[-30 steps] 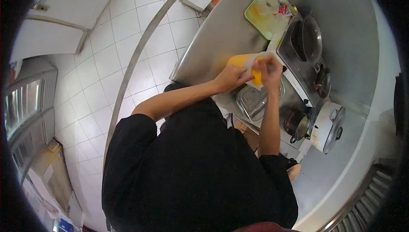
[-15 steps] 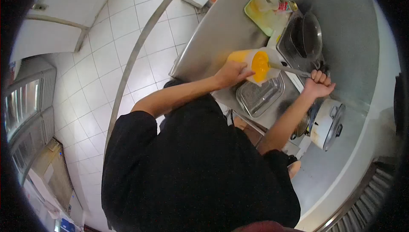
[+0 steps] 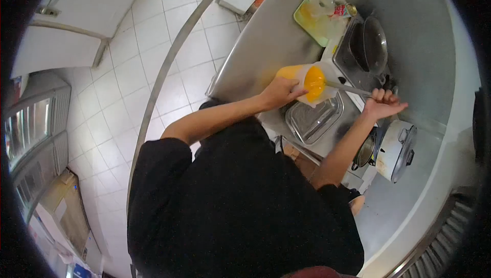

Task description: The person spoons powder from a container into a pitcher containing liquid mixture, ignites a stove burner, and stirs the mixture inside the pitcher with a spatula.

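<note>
A translucent pitcher [image 3: 291,72] with bright yellow-orange contents is tilted on its side above the steel counter, its mouth facing right. My left hand [image 3: 279,93] is closed round its lower side near the rim. My right hand [image 3: 383,104] grips the far end of a long grey utensil [image 3: 350,88], whose other end reaches into the pitcher's mouth. Below the pitcher lies a rectangular glass dish [image 3: 316,119] with a clear surface.
A green-rimmed tray [image 3: 313,20] with yellow residue and a can [image 3: 351,10] stand at the back of the steel counter [image 3: 255,55]. Dark pans [image 3: 375,45] rest on the stove. A dark pot [image 3: 365,150] and a white lidded pot [image 3: 391,150] stand at right.
My right hand has moved from the pitcher's mouth out to the right, where it holds the utensil's handle. The pitcher's mouth has come into view, with its yellow contents showing.
</note>
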Motion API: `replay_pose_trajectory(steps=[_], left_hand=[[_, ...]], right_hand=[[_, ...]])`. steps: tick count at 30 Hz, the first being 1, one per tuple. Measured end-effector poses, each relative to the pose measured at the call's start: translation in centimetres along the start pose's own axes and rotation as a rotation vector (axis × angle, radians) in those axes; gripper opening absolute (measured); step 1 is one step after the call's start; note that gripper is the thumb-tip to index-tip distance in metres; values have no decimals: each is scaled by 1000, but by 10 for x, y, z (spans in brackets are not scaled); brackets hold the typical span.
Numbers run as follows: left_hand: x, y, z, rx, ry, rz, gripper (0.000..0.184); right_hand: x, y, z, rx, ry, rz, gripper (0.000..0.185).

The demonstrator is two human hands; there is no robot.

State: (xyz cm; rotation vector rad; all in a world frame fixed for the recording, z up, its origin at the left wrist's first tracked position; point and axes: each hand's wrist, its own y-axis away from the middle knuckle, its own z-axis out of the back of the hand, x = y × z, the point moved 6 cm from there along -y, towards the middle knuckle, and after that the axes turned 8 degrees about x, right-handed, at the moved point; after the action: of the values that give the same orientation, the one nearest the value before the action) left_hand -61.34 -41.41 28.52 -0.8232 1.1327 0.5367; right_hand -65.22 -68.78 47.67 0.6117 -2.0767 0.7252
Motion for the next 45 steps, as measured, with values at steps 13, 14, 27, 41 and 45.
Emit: replay_pose_trajectory(steps=[13,14,27,41,45], left_hand=[[-2,4,-3,5,-24,0,53],[2,0,-3,7,-22,-3,53],[-5,3,-3,-34,-51,-79,49],[-1,9,-6,35,-64,13,48],[-7,8,1,35,-57,18,47]], right_hand=[[-31,8,26,57,255,-354,54],[-26,-1,26,92,141,-238,53],[-70,-8,71,15,575,-168,51],[-32,7,19,-81,227,-67,45],[-57,12,21,1,395,-367,48]])
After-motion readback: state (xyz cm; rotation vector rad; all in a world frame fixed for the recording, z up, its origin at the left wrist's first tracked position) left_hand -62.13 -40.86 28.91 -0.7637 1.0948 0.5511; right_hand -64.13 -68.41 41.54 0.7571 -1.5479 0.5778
